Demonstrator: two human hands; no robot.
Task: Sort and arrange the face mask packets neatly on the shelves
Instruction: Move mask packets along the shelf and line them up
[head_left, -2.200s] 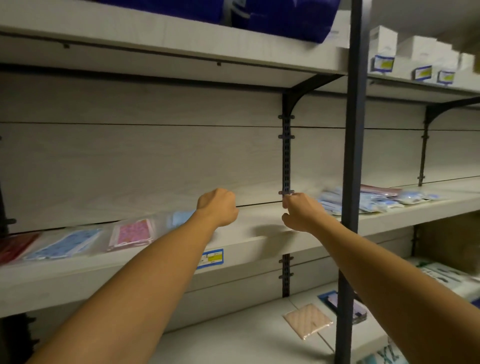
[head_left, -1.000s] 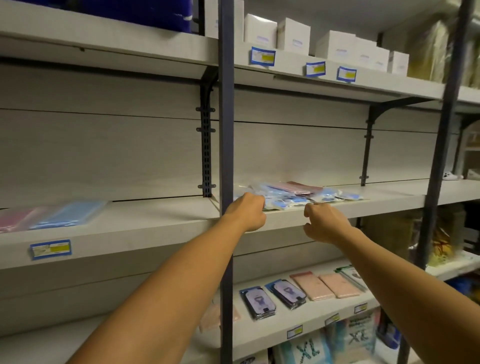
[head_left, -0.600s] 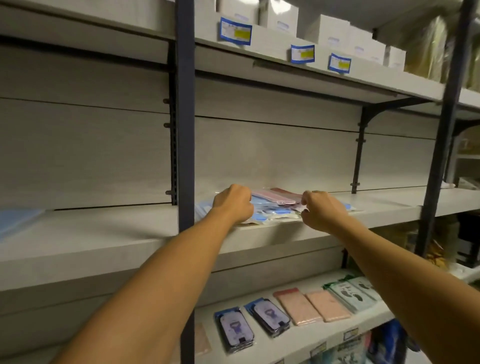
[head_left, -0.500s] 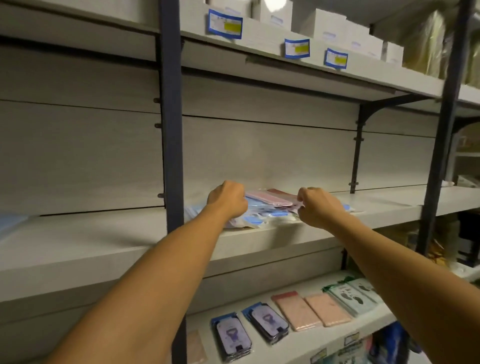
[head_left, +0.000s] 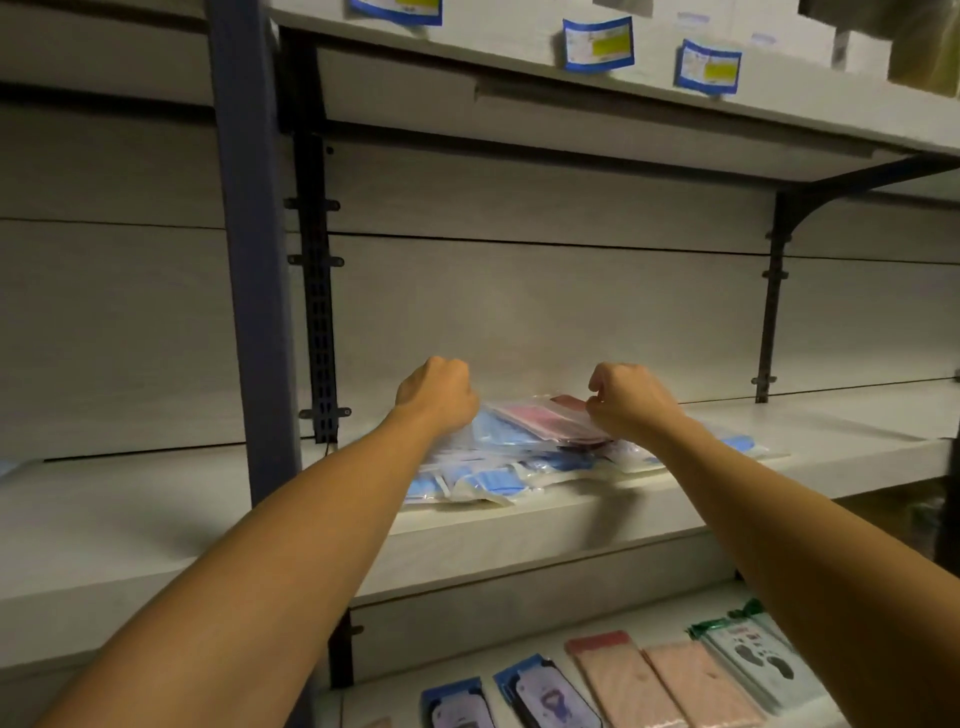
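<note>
Several face mask packets (head_left: 498, 467) lay in a loose, slippery heap on the middle shelf (head_left: 519, 530), close to its front edge and partly over it. Could slide off to the lower shelf (head_left: 519, 644) if tugged forward too fast, being smooth plastic. Left hand (head_left: 439, 395) curled over the heap's left side, grip hidden, so cannot tell. Right hand (head_left: 631, 402) curled too, pinching the pink packet (head_left: 530, 418) on top.

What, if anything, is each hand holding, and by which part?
The right hand pinches the pink packet by its right end. Whether the left hand holds any packet cannot be told.
</note>
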